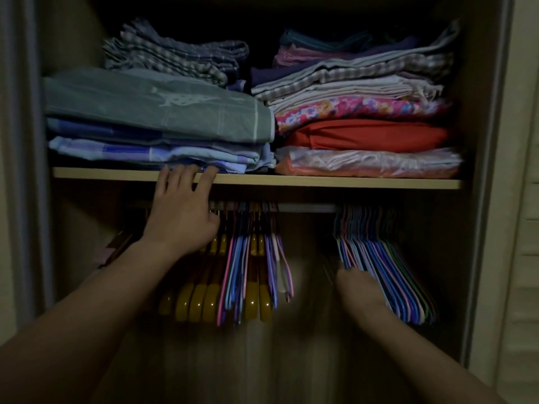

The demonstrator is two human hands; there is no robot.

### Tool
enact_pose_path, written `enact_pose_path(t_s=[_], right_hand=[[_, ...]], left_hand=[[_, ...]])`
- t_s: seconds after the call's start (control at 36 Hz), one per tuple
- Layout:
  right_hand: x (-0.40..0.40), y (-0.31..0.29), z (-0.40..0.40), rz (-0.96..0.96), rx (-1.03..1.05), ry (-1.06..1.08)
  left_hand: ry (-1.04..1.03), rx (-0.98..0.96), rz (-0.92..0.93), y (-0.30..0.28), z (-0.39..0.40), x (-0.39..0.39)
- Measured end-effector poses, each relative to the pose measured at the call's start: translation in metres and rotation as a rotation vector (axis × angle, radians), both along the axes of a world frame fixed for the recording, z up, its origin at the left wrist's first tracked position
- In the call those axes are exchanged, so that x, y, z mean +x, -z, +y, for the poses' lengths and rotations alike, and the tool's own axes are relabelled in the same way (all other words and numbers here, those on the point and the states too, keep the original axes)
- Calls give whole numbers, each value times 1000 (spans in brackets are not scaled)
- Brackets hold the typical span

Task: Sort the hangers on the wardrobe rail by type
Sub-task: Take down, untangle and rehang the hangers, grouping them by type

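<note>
Filling the upper half of the wardrobe, two stacks of folded linens sit on a pale wooden shelf. Below it runs the metal rail. At its left hangs a mixed cluster: thick yellow-brown wooden hangers interleaved with thin pink, blue and purple wire hangers. Well apart to the right hangs a tight bundle of thin coloured hangers only. The left hand reaches up, fingers spread and resting on the shelf's front edge, thumb down near the hooks of the mixed cluster; it grips nothing visible. The right hand, blurred, touches the lower left of the right bundle; whether it grips a hanger cannot be told.
</note>
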State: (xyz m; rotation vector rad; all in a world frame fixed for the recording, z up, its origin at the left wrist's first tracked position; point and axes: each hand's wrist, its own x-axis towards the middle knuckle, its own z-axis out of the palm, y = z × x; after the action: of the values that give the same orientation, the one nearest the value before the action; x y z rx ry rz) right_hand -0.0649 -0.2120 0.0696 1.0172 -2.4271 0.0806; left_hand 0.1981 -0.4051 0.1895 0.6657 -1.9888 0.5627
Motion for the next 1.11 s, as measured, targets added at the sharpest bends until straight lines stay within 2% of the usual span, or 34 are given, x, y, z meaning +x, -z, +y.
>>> enact_pose_path(t_s=[0.17,0.28,0.33,0.39,0.47,0.5,0.58,0.69,0.75,0.94,1.0,1.11], right_hand=[[4,-2,2,-17,17,13],[22,-11,5,44,-117,-4],[27,-11,1,61,-228,-118],[33,-10,-5,-116,-340,-289],[43,-10,-19,-618,-410,-434],[43,-7,-24,-723,-429,-454],[43,1,-38,-882,-513,-447],[39,5,-57,-1234,-703,-392],[37,3,-65,-1335,-751,-383],[33,-1,-81,-1361,-758,-336],[30,2,-82,-1257,-744,-325],[33,4,-74,-870,-678,-316]], left_hand=[[9,14,7,-1,2,1],[12,28,21,-1,4,-1],[9,27,31,0,4,-2],[13,23,39,1,5,-3],[15,18,41,2,5,-3],[16,18,40,2,4,-2],[16,21,32,1,4,-1],[11,19,27,2,3,-1],[6,20,30,2,3,-2],[-2,33,33,2,5,-3],[0,28,28,2,4,-2],[8,23,27,1,4,-1]])
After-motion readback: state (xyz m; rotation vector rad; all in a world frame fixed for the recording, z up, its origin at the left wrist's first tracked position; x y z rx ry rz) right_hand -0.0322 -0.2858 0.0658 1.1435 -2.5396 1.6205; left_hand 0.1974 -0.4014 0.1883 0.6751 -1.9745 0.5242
